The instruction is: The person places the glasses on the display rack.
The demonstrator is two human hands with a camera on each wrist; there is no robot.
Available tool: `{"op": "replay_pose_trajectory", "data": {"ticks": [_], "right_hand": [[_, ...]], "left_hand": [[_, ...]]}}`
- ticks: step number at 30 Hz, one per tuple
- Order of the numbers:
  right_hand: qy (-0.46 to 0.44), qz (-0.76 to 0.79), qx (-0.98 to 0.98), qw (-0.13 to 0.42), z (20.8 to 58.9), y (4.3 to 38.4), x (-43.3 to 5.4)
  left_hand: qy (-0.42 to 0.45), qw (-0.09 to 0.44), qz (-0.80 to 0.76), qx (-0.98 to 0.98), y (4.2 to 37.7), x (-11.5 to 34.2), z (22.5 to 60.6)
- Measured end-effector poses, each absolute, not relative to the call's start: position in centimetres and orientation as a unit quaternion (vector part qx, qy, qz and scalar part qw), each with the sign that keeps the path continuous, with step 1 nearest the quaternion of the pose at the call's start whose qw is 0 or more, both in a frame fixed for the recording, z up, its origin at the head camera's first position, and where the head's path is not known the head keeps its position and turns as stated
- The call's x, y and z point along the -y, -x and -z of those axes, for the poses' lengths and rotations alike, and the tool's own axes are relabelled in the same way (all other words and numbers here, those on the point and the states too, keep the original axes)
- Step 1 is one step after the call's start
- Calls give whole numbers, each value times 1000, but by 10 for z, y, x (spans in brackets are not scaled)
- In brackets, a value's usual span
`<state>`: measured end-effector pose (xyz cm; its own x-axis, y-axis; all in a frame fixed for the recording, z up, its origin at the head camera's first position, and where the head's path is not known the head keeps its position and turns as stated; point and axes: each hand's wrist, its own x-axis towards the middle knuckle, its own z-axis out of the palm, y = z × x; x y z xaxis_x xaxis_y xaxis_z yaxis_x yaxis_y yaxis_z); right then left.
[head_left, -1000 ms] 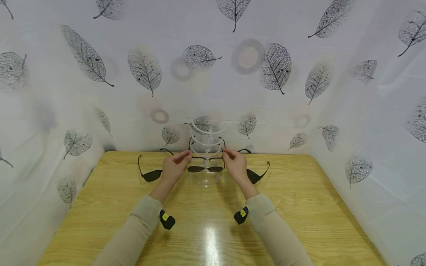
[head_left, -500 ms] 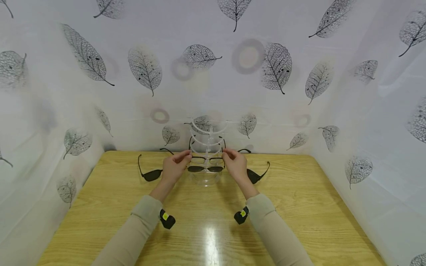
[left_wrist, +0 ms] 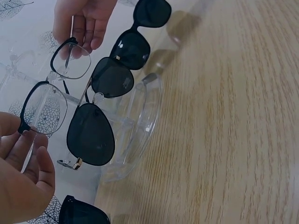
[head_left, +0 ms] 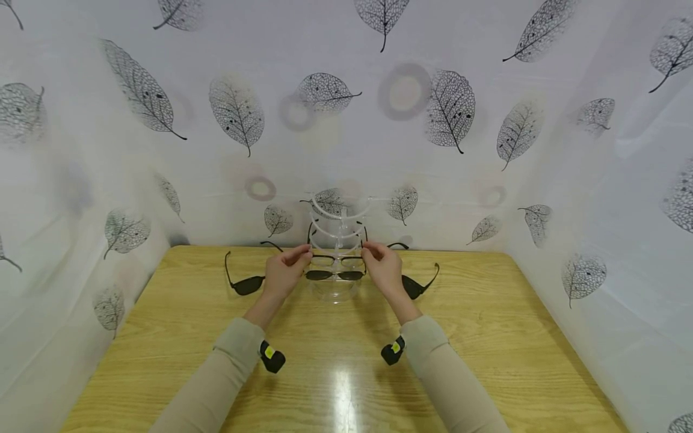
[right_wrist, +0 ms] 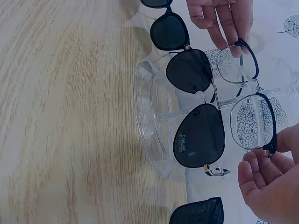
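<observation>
Clear-lensed eyeglasses with dark upper rims point(head_left: 323, 257) sit at the bridge on a tier of a clear display stand point(head_left: 337, 230). My left hand point(head_left: 283, 273) pinches their left end near the hinge, and my right hand point(head_left: 382, 267) does the same at the right end. Seen from the left wrist, my left hand point(left_wrist: 25, 182) has its fingers about the black corner. In the right wrist view my right hand point(right_wrist: 273, 184) holds the opposite corner. Dark aviator sunglasses point(right_wrist: 200, 135) rest on the tier just below.
Black sunglasses point(head_left: 248, 285) lie on the wooden table point(head_left: 335, 355) left of the stand, others point(head_left: 412, 287) to its right, each partly hidden by a hand. A leaf-patterned white curtain point(head_left: 346, 144) hangs right behind the stand. Upper tiers point(head_left: 338, 215) hold no glasses.
</observation>
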<state>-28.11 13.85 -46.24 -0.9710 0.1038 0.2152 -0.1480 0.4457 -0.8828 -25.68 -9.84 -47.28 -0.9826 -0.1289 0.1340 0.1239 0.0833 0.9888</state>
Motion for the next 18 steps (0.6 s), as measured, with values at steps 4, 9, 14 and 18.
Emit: {"op": "replay_pose_trajectory", "data": {"ticks": [4,9,14,18], "right_hand": [[-13,-526,843,116,462,281,-139],[-11,-523,845,112,460,279,-139],[-10,-514,851,111,458,277,-140],[-12,-516,850,103,455,275,-143]], "left_hand": [[1,93,674,733,256,99,472],[2,88,668,739,255,99,470],[2,87,671,736,255,100,470],[3,86,678,730,255,100,469]]}}
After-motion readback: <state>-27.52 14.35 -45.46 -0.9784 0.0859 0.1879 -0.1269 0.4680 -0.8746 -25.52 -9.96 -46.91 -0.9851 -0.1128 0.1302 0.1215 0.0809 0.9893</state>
